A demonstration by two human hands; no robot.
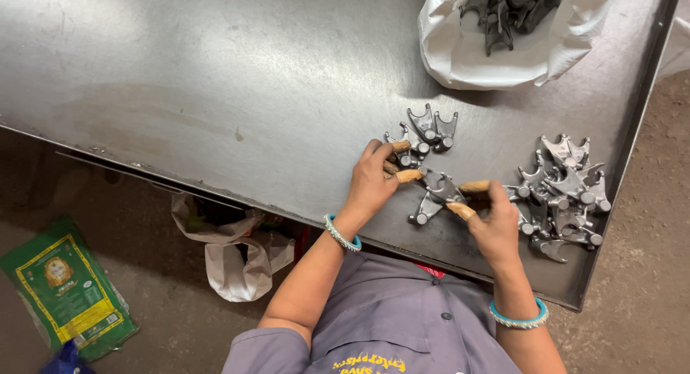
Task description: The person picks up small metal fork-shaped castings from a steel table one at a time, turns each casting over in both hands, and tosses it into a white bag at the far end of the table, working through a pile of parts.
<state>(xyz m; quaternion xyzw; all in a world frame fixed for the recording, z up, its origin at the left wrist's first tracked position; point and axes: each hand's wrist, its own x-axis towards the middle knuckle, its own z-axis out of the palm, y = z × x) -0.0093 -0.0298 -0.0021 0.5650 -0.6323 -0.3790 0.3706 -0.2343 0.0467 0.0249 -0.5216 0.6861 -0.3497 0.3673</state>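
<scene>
Two hands sorting small metal fork-shaped parts on a steel desk (215, 93).

The left hand (370, 187) and right hand (492, 226) together hold one grey fork part (440, 190) just above the desk, between a small group of parts (424, 133) on the left and a bigger heap (564, 194) on the right; each grip is pinched on it with capped fingertips (408, 175). It looks like a part under inspection mid-sort; setting it down would call for a loosened pinch and a clean spot beside one pile. A white sack (460, 50) of darker parts is cut off at the top. The part's underside and any flaws are too small to make out.
</scene>
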